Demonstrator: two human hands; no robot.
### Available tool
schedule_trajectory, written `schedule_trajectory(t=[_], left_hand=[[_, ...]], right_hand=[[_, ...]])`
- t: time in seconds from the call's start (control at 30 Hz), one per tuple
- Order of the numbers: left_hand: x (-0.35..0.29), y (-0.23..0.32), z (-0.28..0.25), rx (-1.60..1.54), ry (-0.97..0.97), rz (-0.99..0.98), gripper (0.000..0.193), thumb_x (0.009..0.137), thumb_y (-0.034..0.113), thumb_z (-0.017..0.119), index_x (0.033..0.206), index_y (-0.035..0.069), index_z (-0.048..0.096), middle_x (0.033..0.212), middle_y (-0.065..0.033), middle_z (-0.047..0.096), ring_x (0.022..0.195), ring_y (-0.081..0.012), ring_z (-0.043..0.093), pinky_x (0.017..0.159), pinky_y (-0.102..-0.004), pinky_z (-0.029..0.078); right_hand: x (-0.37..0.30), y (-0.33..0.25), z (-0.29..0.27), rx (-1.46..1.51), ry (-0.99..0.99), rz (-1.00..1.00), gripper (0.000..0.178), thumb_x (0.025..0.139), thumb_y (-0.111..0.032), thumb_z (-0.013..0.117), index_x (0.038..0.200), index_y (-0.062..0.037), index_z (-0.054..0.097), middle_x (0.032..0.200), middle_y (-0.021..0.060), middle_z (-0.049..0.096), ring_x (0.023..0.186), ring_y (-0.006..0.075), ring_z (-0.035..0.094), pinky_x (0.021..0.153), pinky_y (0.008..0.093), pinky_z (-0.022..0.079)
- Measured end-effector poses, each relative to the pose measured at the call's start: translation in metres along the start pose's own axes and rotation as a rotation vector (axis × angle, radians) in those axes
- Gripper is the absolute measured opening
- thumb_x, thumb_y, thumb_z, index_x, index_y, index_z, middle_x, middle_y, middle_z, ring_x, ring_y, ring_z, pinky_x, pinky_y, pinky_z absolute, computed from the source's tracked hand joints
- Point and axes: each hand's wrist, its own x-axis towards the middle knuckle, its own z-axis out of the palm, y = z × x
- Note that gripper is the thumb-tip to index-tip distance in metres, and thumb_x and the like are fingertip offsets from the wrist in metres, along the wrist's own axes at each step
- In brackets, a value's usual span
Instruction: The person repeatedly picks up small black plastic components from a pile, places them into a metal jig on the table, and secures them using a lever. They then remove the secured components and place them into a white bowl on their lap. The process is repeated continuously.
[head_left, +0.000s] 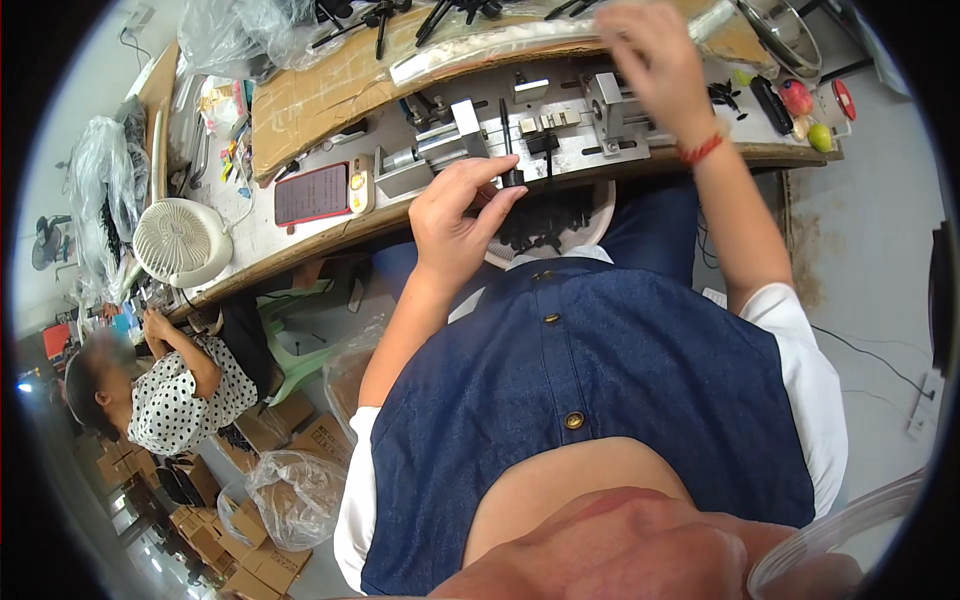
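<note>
My left hand [450,215] is closed, thumb and fingertips pinching the wide lower end of a slim black rod-like part [506,135]. The rod stands upright in front of a metal bench fixture, between its left clamp block [465,128] and right clamp block [608,108]. Right of the rod, a small metal holder [552,122] sits on the fixture's base. My right hand [655,70] is raised over the right block, near a long pale strip [500,48]; motion smears its fingers, so its grip is unclear. A red band circles that wrist.
Black parts fill a pale basin [604,212] below the table edge. Left on the table are a phone [312,194] and a white fan [180,242]. Cardboard [300,115] with black stands lies behind. At right are a metal bowl [785,35] and a green fruit [820,137]. Another person [185,395] sits left.
</note>
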Motion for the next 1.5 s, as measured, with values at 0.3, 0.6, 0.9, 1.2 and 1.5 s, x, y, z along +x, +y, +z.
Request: schedule_trajectory(t=[0.3,0.6,0.9,1.2,1.5], left_hand=[[0.003,-0.011,0.029,0.119,-0.108,-0.038,0.027,0.082,0.006,0.083,0.108,0.008,0.077,0.097,-0.0070,0.071,0.069,-0.0154,0.065,0.064,-0.0291,0.054],[0.004,-0.036,0.057,0.306,-0.104,0.004,0.020,0.085,0.016,0.082,0.105,0.016,0.080,0.112,-0.0026,0.065,0.070,-0.0156,0.068,0.064,-0.0321,0.056],[0.003,-0.036,0.060,0.353,-0.097,0.053,0.028,0.088,0.018,0.079,0.115,0.015,0.077,0.128,-0.0033,0.072,0.086,-0.0211,0.075,0.074,-0.0324,0.061],[0.007,-0.029,0.056,0.364,-0.125,0.067,0.040,0.089,0.018,0.078,0.128,0.016,0.071,0.133,-0.0050,0.070,0.087,-0.0222,0.075,0.074,-0.0340,0.061],[0.105,-0.026,0.009,0.550,0.141,0.260,0.013,0.092,0.002,0.071,0.103,0.007,0.074,0.096,-0.0038,0.070,0.071,-0.0148,0.068,0.065,-0.0265,0.054]], right_hand=[[0.070,0.085,0.020,0.071,-0.605,0.042,0.012,0.089,-0.008,0.070,0.100,-0.0037,0.070,0.101,0.0134,0.065,0.103,0.0340,0.058,0.093,0.0423,0.049],[0.033,0.056,-0.018,0.743,-0.139,0.484,0.014,0.097,-0.010,0.069,0.110,-0.0038,0.066,0.088,0.0020,0.064,0.076,0.0106,0.061,0.066,0.0248,0.048],[-0.030,0.003,-0.013,1.300,0.214,0.791,0.013,0.099,-0.008,0.067,0.111,-0.0034,0.068,0.090,0.0069,0.072,0.076,0.0169,0.067,0.072,0.0293,0.054],[-0.046,-0.048,-0.018,1.109,-0.007,0.597,0.021,0.099,-0.004,0.067,0.120,-0.0031,0.071,0.112,0.0038,0.068,0.100,0.0102,0.064,0.085,0.0251,0.051],[-0.061,-0.094,-0.006,0.353,-0.272,0.208,0.018,0.087,-0.010,0.076,0.104,-0.0072,0.072,0.122,0.0060,0.067,0.112,0.0300,0.057,0.094,0.0369,0.050]])
